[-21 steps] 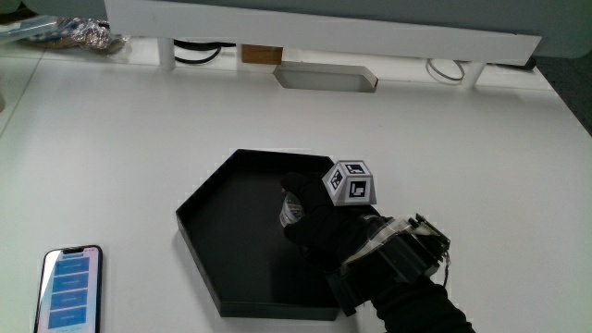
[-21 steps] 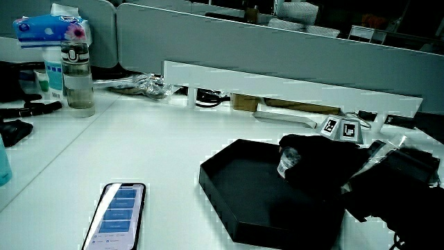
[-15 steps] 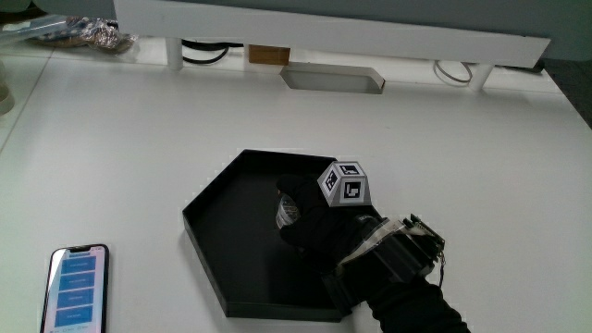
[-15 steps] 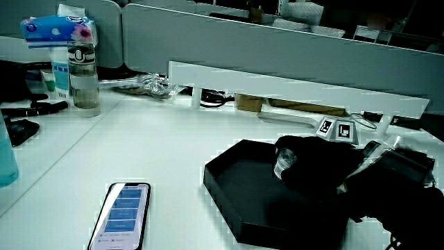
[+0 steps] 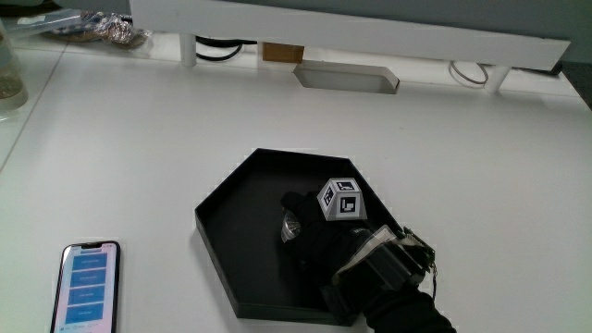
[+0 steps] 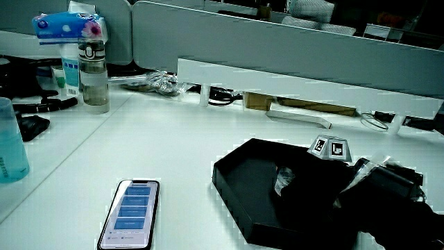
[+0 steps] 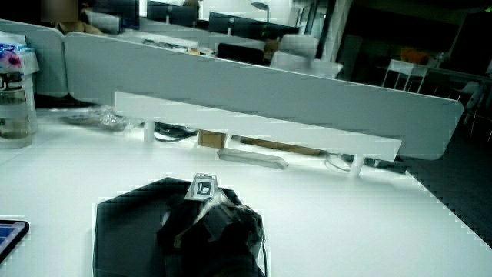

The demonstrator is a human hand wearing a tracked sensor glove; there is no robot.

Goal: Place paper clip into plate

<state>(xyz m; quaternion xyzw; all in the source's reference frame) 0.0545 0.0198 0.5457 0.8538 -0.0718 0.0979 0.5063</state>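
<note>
A black hexagonal plate point(image 5: 227, 242) lies on the white table, nearer to the person than the middle; both side views show it point(image 6: 243, 172) point(image 7: 123, 225). The gloved hand point(image 5: 310, 233) rests low inside the plate, its patterned cube point(image 5: 340, 200) facing up. Its fingers are curled around a small shiny thing, the paper clip point(image 5: 291, 226), also seen in a side view point(image 6: 281, 182). The forearm reaches in over the plate's rim nearest the person. In a side view the hand point(image 7: 207, 227) hides the clip.
A phone point(image 5: 88, 287) with a lit screen lies beside the plate near the table's edge. A white raised shelf point(image 5: 351, 28) runs along the partition, with a flat white box point(image 5: 347, 79) under it. A bottle point(image 6: 94, 73), tissue pack point(image 6: 66, 26) and blue cup point(image 6: 10, 149) stand at the table's end.
The hand has sunk lower into the plate and drawn slightly nearer to the person, still closed around the shiny clip.
</note>
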